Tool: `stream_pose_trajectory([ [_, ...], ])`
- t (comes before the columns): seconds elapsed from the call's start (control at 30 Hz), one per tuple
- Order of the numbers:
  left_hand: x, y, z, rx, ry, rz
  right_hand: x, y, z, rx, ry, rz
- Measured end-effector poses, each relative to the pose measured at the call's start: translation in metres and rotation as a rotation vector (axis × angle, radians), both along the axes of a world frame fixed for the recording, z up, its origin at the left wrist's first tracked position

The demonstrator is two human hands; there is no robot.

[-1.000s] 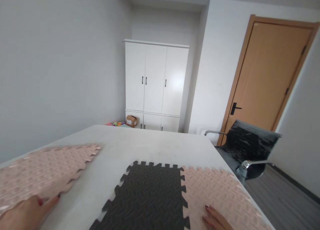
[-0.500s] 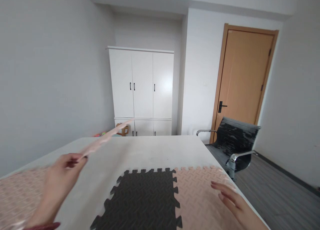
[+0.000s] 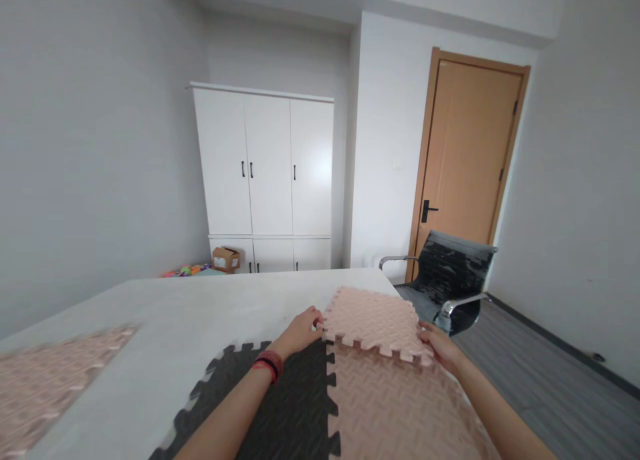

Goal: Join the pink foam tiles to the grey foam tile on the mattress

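Note:
A pink foam puzzle mat tile [image 3: 375,319] is gripped at both sides. My left hand [image 3: 303,330], with a red band at the wrist, pinches its left edge, while my right hand [image 3: 437,343] grips the right edge. The tile's toothed near edge hangs over the far edge of a second pink tile [image 3: 395,400] lying on the table. That lower tile is joined along its left side to a black foam tile [image 3: 290,393], partly covered by my left forearm. Whether the held tile touches the lower one cannot be made out.
More pink foam tile [image 3: 55,373] lies at the left of the white table [image 3: 165,320]. A black chair [image 3: 445,273] stands by the right table edge. Beyond the far edge are a cardboard box [image 3: 227,259], colourful items [image 3: 187,271] and a white cabinet [image 3: 270,167].
My left hand has brought the pink tile from the left over to the far end of the joined tiles. My right hand has moved forward and taken its right edge.

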State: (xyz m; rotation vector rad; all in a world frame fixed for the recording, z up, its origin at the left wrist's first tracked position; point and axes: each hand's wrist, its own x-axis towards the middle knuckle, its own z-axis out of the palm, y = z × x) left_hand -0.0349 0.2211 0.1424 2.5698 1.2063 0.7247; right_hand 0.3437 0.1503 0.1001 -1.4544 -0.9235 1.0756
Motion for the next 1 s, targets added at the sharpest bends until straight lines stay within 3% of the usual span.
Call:
stream_pose_trajectory([
  [0.13,0.005,0.02,-0.007,-0.034,0.025,0.014,0.011,0.033,0.002,0.051,-0.073,-0.08],
  [0.3,0.015,0.035,-0.014,-0.014,0.1,0.063,0.024,0.093,0.01,0.094,-0.205,-0.169],
  [0.47,0.031,0.042,-0.024,0.01,0.209,0.092,0.035,0.131,0.0,0.054,-0.442,-0.096],
  [0.73,0.038,0.045,-0.035,0.018,0.339,0.097,0.039,0.115,-0.04,0.162,-0.864,0.194],
  [1.0,0.035,0.045,-0.034,0.021,0.39,0.07,0.043,0.089,-0.045,0.144,-1.176,0.187],
])
